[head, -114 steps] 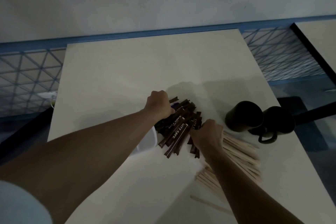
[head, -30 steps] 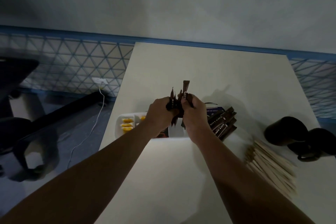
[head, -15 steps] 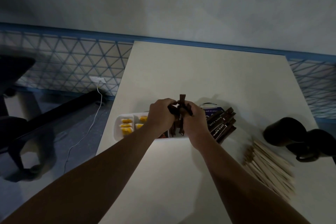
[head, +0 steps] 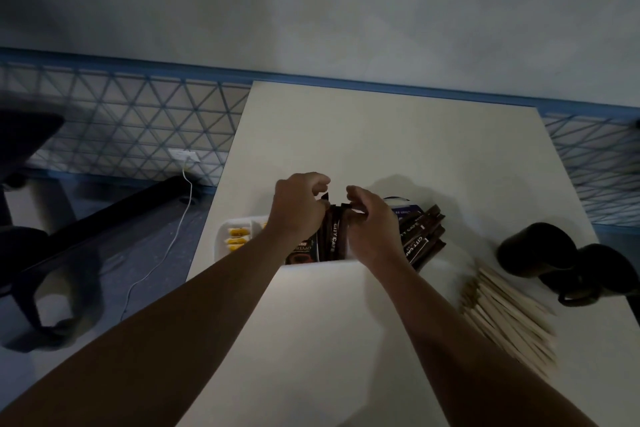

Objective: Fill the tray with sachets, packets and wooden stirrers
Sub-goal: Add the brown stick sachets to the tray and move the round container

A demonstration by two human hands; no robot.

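Observation:
A white divided tray (head: 221,239) sits at the table's left edge, with yellow sachets (head: 236,239) in its left compartment. Brown stick sachets (head: 334,236) stand upright in a middle compartment, beside a dark packet (head: 302,251). My left hand (head: 298,208) and my right hand (head: 372,222) both pinch the tops of these upright sachets. To the right of the tray more brown sachets (head: 420,236) lie in a pile on the table. Wooden stirrers (head: 509,319) lie in a loose heap further right.
Two dark mugs (head: 533,253) stand at the table's right edge, just beyond the stirrers. A blue-and-white packet (head: 403,206) shows behind my right hand. On the floor to the left are a chair base (head: 41,253) and a white cable (head: 166,246).
Both hands carried a bundle of brown sachets from the pile to the tray and lowered it into a middle compartment. The view has swung left, and the tray now shows.

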